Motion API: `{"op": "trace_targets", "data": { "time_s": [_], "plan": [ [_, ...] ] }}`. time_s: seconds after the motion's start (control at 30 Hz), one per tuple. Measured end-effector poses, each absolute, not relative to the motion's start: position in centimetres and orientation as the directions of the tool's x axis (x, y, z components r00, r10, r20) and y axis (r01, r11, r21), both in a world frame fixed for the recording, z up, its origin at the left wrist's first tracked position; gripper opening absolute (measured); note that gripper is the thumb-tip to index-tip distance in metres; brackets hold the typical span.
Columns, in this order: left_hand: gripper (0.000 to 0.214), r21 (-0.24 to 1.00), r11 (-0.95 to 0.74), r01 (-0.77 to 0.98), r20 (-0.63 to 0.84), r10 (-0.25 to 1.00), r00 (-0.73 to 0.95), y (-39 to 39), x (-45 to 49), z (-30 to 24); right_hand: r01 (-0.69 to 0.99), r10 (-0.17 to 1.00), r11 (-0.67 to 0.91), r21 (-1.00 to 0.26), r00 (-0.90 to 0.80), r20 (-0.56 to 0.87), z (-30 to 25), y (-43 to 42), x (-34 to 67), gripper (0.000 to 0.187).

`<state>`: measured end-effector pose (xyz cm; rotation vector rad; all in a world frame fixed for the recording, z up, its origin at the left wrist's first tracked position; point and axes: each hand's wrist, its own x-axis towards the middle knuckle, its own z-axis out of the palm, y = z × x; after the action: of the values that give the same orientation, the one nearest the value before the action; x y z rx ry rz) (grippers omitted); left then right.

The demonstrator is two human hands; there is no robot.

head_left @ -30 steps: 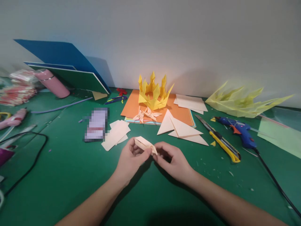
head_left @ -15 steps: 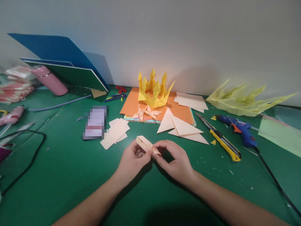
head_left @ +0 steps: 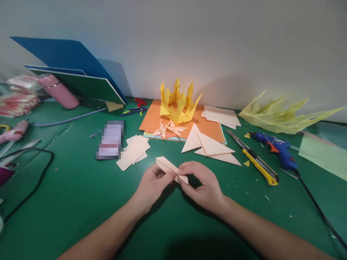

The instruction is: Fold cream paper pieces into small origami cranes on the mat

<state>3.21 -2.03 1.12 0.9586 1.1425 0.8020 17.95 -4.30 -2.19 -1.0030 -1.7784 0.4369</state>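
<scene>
Between my two hands is a narrow folded strip of pale pink paper, tilted down toward the right. My left hand pinches its middle, thumb on top and fingers underneath. The thumb and index finger of my right hand grip the strip's right part. Just beyond lie folded pale pink triangles on the right and small pale rectangles on the left. Small folded pink paper pieces rest on a stack of coloured paper, in front of a yellow paper crown.
To the right are a yellow utility knife, blade out, a blue glue gun with its cord, and a pale yellow paper crown. On the left are a blurred-out phone-shaped object, a pink bottle and leaning boards.
The folded paper strip now lies flatter and straighter between my fingers, with more of its right end showing. Both hands stay almost in place.
</scene>
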Motion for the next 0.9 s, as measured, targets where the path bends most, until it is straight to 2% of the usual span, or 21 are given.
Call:
{"op": "trace_targets", "data": {
  "time_s": [0.17, 0.3, 0.37, 0.5, 0.6, 0.9],
  "plan": [
    [0.011, 0.897, 0.439, -0.049, -0.415, 0.876, 0.247, -1.9, 3.1, 1.0, 0.394, 0.804, 0.582, -0.711, -0.145, 0.577, -2.2, -4.5, 18.0, 0.018],
    [0.014, 0.902, 0.430, -0.041, -0.405, 0.875, 0.266, -1.8, 3.1, 1.0, 0.304, 0.858, 0.513, -0.803, -0.171, 0.484, -1.6, -4.7, 18.2, 0.014],
    [0.015, 0.930, 0.367, -0.009, -0.352, 0.897, 0.268, -1.8, 3.1, 1.0, 0.203, 0.913, 0.402, -0.893, -0.165, 0.374, -1.4, -4.6, 18.2, 0.003],
    [0.015, 0.971, 0.218, 0.097, -0.236, 0.936, 0.261, -1.9, 3.0, 0.5, 0.008, 0.992, 0.077, -0.997, -0.103, 0.075, -1.6, -4.0, 18.0, 0.021],
    [0.019, 0.980, 0.187, 0.073, -0.200, 0.940, 0.275, -1.9, 3.0, 0.1, -0.054, 0.993, -0.056, -0.997, -0.105, -0.050, -1.8, -3.7, 18.1, 0.030],
    [0.034, 0.921, 0.364, -0.141, -0.295, 0.886, 0.358, -1.4, 2.9, 0.3, -0.191, 0.985, -0.127, -0.973, -0.139, -0.102, -1.8, -3.2, 18.5, 0.030]
  ]
}}
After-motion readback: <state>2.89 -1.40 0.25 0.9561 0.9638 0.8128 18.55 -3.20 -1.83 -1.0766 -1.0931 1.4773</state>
